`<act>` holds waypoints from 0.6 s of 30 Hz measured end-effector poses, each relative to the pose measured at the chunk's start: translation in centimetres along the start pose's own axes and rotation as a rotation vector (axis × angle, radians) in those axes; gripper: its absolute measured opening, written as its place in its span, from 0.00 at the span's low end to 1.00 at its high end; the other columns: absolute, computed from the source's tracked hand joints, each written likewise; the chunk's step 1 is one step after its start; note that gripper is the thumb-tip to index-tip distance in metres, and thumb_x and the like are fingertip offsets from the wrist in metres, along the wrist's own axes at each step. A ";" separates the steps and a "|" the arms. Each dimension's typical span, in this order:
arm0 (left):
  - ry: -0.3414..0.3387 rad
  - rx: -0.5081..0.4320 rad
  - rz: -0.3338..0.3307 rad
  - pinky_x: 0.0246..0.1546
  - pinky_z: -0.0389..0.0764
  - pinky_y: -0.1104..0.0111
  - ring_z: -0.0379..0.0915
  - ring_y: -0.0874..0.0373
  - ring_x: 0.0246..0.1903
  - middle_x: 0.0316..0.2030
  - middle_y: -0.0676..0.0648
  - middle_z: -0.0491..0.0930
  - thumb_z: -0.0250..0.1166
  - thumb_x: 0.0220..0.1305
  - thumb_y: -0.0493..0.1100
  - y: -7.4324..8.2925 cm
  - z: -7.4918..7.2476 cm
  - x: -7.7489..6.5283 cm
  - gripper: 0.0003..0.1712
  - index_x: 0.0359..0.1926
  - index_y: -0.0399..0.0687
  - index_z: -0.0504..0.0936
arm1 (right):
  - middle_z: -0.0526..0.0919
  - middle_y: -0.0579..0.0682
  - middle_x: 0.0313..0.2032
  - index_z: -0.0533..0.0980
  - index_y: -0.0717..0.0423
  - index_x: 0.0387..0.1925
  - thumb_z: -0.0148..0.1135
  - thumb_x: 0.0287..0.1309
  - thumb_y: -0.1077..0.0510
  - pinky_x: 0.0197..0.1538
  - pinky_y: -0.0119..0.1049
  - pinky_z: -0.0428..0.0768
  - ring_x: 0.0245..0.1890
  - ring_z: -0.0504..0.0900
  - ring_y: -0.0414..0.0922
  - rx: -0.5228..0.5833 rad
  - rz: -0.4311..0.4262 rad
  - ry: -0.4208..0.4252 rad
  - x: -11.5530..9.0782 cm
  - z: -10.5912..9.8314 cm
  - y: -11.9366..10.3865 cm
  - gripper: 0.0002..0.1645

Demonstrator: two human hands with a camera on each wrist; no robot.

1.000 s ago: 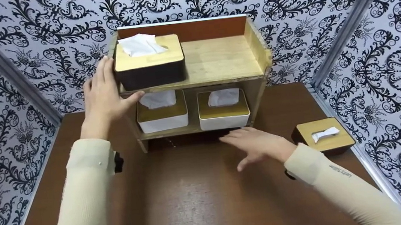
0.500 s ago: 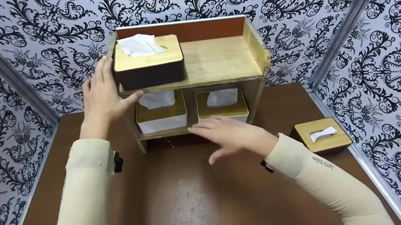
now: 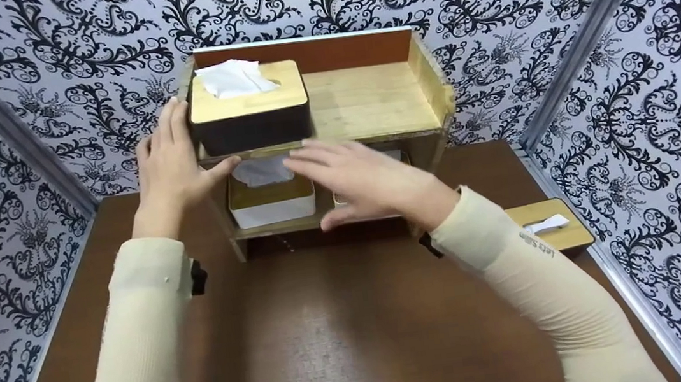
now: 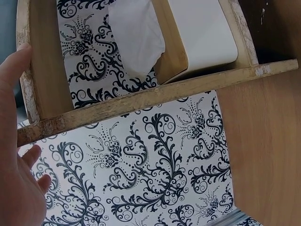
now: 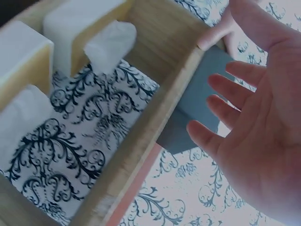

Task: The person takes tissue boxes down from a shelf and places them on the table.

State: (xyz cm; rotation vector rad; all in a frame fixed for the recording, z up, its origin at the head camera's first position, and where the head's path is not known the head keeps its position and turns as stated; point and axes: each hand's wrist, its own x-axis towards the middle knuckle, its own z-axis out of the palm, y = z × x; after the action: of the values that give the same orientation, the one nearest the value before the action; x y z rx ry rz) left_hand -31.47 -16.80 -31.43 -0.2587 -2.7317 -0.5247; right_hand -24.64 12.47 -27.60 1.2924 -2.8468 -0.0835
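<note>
A dark tissue box (image 3: 251, 129) with a light wooden lid and a protruding tissue stands on the left of the wooden shelf's (image 3: 369, 101) top board. My left hand (image 3: 166, 166) rests at the shelf's left side beside this box, fingers extended, thumb on the board's front edge. My right hand (image 3: 364, 175) hovers before the shelf with fingers spread, holding nothing; in the right wrist view its fingertips (image 5: 200, 134) are near the dark box's side (image 5: 202, 80). On the lower board a white tissue box (image 3: 274, 212) sits left; another white one (image 5: 21, 56) is mostly hidden by my right hand in the head view.
Another dark tissue box with a wooden lid (image 3: 567, 239) lies on the brown table (image 3: 307, 348) at the right, partly covered by my right sleeve. Patterned walls (image 3: 646, 118) enclose the table at the back and sides.
My right hand has moved left and up, from above the table to in front of the shelf, now covering the right white box. The left hand and the boxes have stayed in place.
</note>
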 end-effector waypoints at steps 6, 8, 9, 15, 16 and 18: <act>-0.010 0.021 -0.004 0.72 0.48 0.41 0.45 0.43 0.75 0.78 0.46 0.37 0.64 0.49 0.75 0.1 -0.1 0.1 0.68 0.77 0.48 0.39 | 0.45 0.48 0.78 0.42 0.47 0.78 0.63 0.50 0.30 0.79 0.49 0.44 0.78 0.44 0.50 0.026 0.014 0.039 1.4 -2.2 0.7 0.63; -0.009 0.022 -0.007 0.72 0.48 0.41 0.45 0.43 0.75 0.78 0.46 0.37 0.65 0.49 0.75 0.1 -0.1 0.1 0.68 0.77 0.49 0.39 | 0.44 0.48 0.78 0.42 0.46 0.78 0.64 0.50 0.31 0.79 0.48 0.43 0.78 0.44 0.49 0.049 0.026 0.043 1.9 -2.9 1.0 0.63; -0.010 0.020 -0.008 0.72 0.48 0.41 0.45 0.44 0.75 0.78 0.46 0.37 0.65 0.49 0.75 0.1 -0.1 0.1 0.68 0.77 0.49 0.39 | 0.44 0.48 0.78 0.42 0.46 0.78 0.65 0.50 0.32 0.79 0.47 0.42 0.78 0.43 0.49 0.064 0.033 0.043 2.2 -3.2 1.1 0.63; -0.010 0.004 -0.013 0.73 0.46 0.41 0.43 0.45 0.76 0.79 0.48 0.36 0.65 0.49 0.75 0.0 -0.1 0.0 0.68 0.77 0.49 0.39 | 0.46 0.50 0.77 0.43 0.49 0.77 0.66 0.50 0.33 0.79 0.47 0.42 0.78 0.44 0.49 0.099 0.088 0.062 4.1 -4.7 2.0 0.64; -0.010 0.003 -0.015 0.73 0.45 0.41 0.43 0.45 0.76 0.79 0.48 0.36 0.65 0.49 0.75 0.0 -0.1 -0.1 0.68 0.77 0.49 0.39 | 0.46 0.51 0.77 0.43 0.50 0.77 0.66 0.49 0.32 0.79 0.47 0.43 0.77 0.45 0.50 0.091 0.096 0.065 4.5 -4.9 2.2 0.64; -0.011 0.004 -0.018 0.73 0.45 0.41 0.43 0.45 0.76 0.79 0.48 0.35 0.64 0.48 0.76 -0.1 -0.1 -0.1 0.69 0.77 0.50 0.39 | 0.46 0.52 0.77 0.43 0.51 0.77 0.65 0.48 0.29 0.79 0.49 0.42 0.77 0.44 0.51 0.080 0.121 0.062 5.3 -5.2 2.7 0.66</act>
State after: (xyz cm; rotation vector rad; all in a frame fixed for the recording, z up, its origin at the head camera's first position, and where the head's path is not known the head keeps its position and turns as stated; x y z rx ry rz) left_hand -31.40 -16.90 -31.42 -0.2376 -2.7481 -0.5243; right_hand -29.93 10.04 -22.29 1.1104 -2.8942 0.0709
